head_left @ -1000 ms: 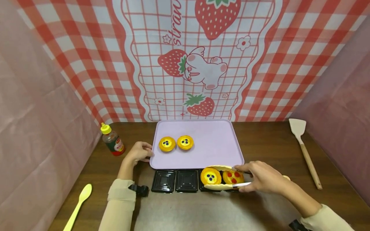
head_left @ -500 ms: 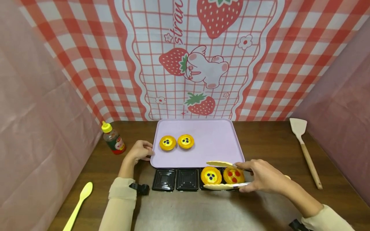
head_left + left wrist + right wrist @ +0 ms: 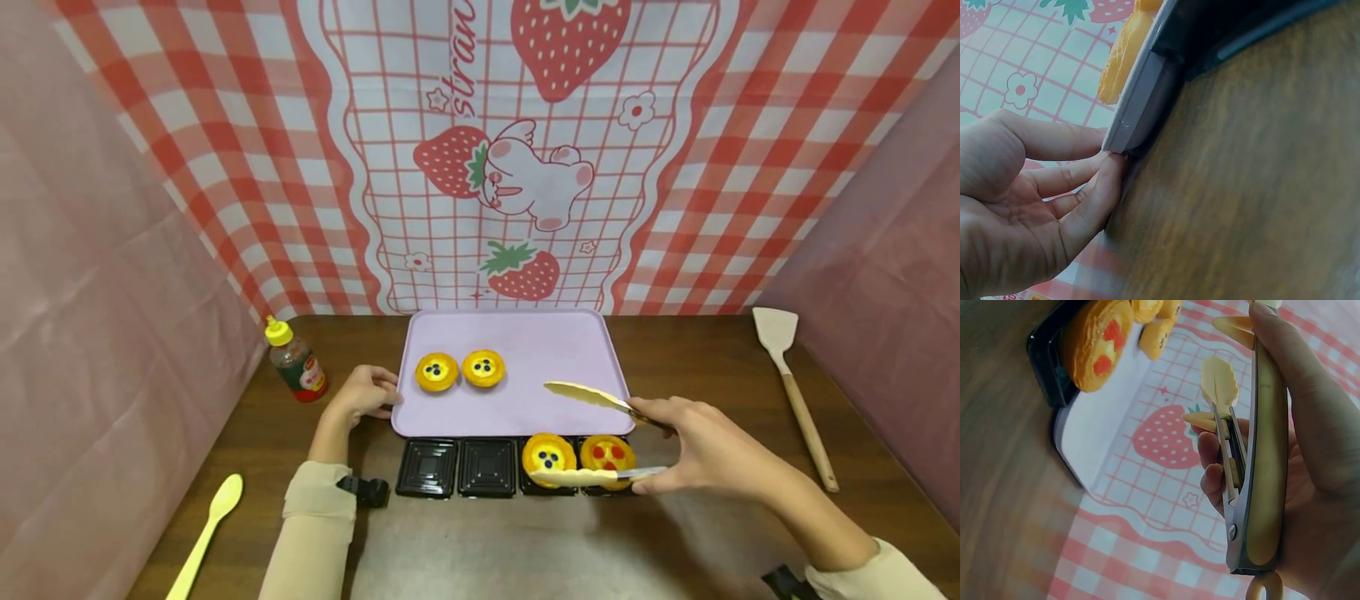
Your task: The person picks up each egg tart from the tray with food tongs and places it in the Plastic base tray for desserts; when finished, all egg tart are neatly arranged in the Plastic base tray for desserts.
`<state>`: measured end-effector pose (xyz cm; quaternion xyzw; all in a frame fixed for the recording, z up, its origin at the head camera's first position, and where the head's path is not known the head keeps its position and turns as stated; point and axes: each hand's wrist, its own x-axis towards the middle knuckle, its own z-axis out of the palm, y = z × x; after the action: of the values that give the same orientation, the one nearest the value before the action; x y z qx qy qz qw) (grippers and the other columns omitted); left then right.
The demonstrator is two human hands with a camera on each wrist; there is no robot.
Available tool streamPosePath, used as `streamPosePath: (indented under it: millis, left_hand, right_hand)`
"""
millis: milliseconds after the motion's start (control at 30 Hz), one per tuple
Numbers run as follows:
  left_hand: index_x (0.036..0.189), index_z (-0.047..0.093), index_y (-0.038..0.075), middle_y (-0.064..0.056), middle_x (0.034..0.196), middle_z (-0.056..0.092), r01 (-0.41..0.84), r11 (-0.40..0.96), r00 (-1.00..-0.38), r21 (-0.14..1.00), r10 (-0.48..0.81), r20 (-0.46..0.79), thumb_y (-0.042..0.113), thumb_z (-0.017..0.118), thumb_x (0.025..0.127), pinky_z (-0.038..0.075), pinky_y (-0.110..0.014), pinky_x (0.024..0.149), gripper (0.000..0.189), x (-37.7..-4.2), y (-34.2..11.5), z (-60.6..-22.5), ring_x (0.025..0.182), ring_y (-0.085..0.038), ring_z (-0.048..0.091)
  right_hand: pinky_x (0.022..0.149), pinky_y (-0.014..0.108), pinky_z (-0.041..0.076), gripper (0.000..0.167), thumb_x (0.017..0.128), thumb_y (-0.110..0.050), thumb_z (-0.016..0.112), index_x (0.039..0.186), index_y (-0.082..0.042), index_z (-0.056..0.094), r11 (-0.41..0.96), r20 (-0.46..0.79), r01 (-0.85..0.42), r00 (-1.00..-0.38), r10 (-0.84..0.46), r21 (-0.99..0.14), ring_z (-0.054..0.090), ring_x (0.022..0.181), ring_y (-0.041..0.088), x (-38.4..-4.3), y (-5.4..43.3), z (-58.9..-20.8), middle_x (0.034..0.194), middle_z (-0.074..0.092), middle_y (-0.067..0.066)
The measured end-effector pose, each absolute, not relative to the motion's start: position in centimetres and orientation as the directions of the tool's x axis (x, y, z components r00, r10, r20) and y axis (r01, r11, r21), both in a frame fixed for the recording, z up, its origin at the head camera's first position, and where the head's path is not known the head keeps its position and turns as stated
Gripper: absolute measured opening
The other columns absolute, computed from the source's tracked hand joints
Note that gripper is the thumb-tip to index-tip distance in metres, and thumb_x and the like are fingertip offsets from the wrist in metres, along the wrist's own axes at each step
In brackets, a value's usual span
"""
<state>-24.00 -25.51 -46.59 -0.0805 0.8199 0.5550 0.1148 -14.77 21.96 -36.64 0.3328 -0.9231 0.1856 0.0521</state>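
A lilac tray (image 3: 547, 346) lies on the wooden bench (image 3: 690, 350) and serves as landmark here. The left hand (image 3: 365, 392) is at the tray's left side, close to its near corner, where thumb and fingers (image 3: 1088, 212) pinch the rim. The right hand (image 3: 708, 446), just beyond the tray's near right corner, holds serving tongs (image 3: 588, 395) with scalloped cream tips; its fingers (image 3: 1210, 480) and thumb wrap the two arms, which stand wide apart with nothing between their tips. In the head view, the upper arm crosses the tray's near right part and the lower one passes over two tarts in front of it; whether it touches them I cannot tell.

On the tray's left half sit two blueberry tarts (image 3: 437, 372) (image 3: 483, 368), just beside each other. Along its near edge runs a row of four black square containers (image 3: 427, 468); the third from the left holds a blueberry-topped tart (image 3: 546, 454), the fourth a red-berry tart (image 3: 606, 452).

Left of the tray stands a squeeze bottle (image 3: 300, 367) with a yellow cap, and a pale yellow spoon (image 3: 212, 521) lies to its near left. Well to its right lies a spatula (image 3: 798, 400) with a wooden handle. Behind it hangs a strawberry-print cloth (image 3: 517, 208)
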Motion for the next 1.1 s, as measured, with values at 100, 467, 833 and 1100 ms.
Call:
streamPosePath:
  millis: [100, 467, 833, 1100]
  left_hand:
    - [0.113, 0.057, -0.013, -0.017, 0.090, 0.061, -0.259, 0.373, -0.961, 0.891, -0.007, -0.276, -0.006, 0.072, 0.082, 0.062, -0.042, 0.066, 0.035, -24.0, -25.5, -46.6, 0.074, -0.023, 0.062]
    - [0.111, 0.058, -0.012, -0.015, 0.088, 0.060, -0.264, 0.370, -0.960, 0.891, -0.013, -0.279, -0.007, 0.072, 0.081, 0.062, -0.041, 0.065, 0.033, -24.0, -25.5, -46.9, 0.074, -0.022, 0.061]
    - [0.110, 0.058, -0.013, -0.016, 0.088, 0.060, -0.263, 0.358, -0.960, 0.896, 0.000, -0.282, -0.007, 0.071, 0.081, 0.062, -0.041, 0.065, 0.033, -24.0, -25.4, -47.1, 0.073, -0.022, 0.061]
    - [0.111, 0.058, -0.013, -0.015, 0.087, 0.061, -0.262, 0.354, -0.960, 0.898, -0.005, -0.279, -0.007, 0.071, 0.082, 0.062, -0.041, 0.065, 0.033, -24.2, -25.7, -47.0, 0.074, -0.021, 0.061]
  right_hand:
    - [0.064, 0.026, 0.050, 0.094, 0.061, -0.062, 0.087, 0.127, 0.001, 0.064, 0.705, 0.237, -0.642, -0.766, -0.597, -0.301, 0.054, 0.081, 0.003, -14.8, 22.1, -36.5, 0.106, 0.068, -0.003]
    - [0.076, 0.039, 0.057, 0.096, 0.058, -0.059, 0.090, 0.129, 0.000, 0.063, 0.692, 0.275, -0.668, -0.744, -0.610, -0.274, 0.064, 0.098, 0.017, -15.5, 21.9, -35.0, 0.116, 0.069, 0.006]
    - [0.073, 0.039, 0.057, 0.098, 0.063, -0.055, 0.090, 0.135, 0.003, 0.058, 0.679, 0.288, -0.664, -0.748, -0.598, -0.313, 0.063, 0.092, 0.017, -18.3, 19.8, -32.1, 0.117, 0.069, 0.011]
    - [0.064, 0.034, 0.049, 0.099, 0.062, -0.061, 0.087, 0.136, -0.002, 0.057, 0.702, 0.242, -0.595, -0.802, -0.545, -0.391, 0.053, 0.081, 0.019, -21.8, 15.8, -32.7, 0.104, 0.066, 0.004]
